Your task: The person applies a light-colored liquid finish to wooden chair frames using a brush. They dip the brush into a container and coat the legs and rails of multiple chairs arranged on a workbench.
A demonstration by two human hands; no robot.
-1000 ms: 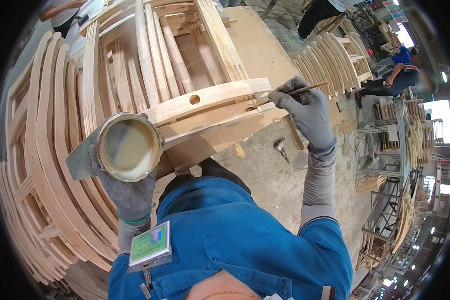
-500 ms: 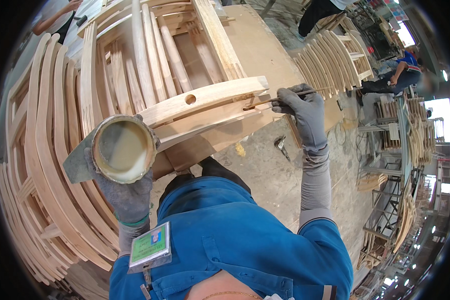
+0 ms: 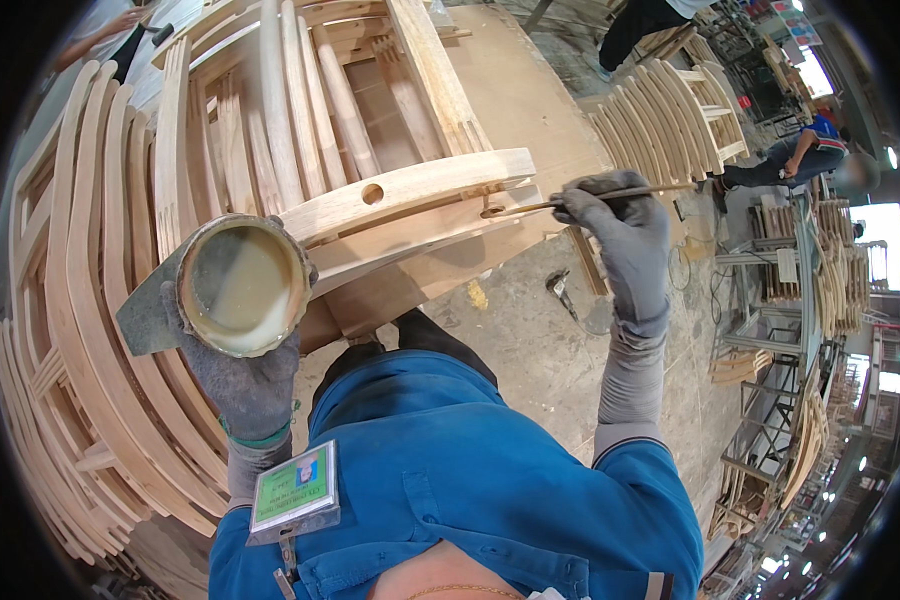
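We see two hands in soft grey cloth gloves. The left hand has its fingers bent around a round cup with a rough, crusty rim, held up near the wooden frame. Inside the cup is a milky, tan liquid. A flat, dull grey plate sticks out beside it. The right hand pinches its fingers narrow on a thin brown stick, and the stick's tip is at a small hole in the frame's lower rail. Just above, a smooth, curved rail has a round hole. The pale frame lies on a flat brown bench.
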